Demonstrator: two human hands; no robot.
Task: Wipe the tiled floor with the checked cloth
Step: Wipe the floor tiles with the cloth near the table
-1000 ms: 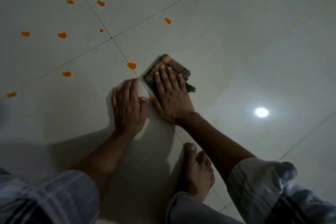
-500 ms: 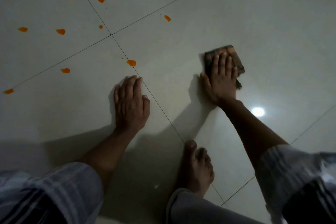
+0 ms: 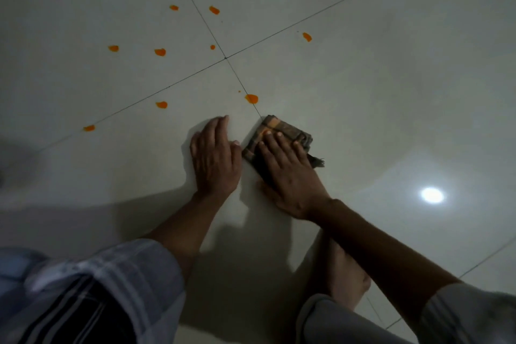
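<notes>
A folded, dark checked cloth (image 3: 282, 131) with orange stripes lies on the pale tiled floor (image 3: 391, 92), just right of a grout line. My right hand (image 3: 289, 173) presses flat on it with straight fingers, covering its near half. My left hand (image 3: 215, 159) rests flat on the tile right beside the cloth, thumb close to its left edge. Several orange spots dot the floor; the nearest orange spot (image 3: 251, 98) sits just beyond the cloth's far corner.
More orange spots lie farther off at the left (image 3: 161, 104) and back (image 3: 307, 36). My bare foot (image 3: 346, 279) rests under my right forearm. A lamp's reflection (image 3: 432, 195) glares on the tile at the right.
My right hand slid the cloth from the right back to the left, beside my left hand. The left hand stayed planted on the tile.
</notes>
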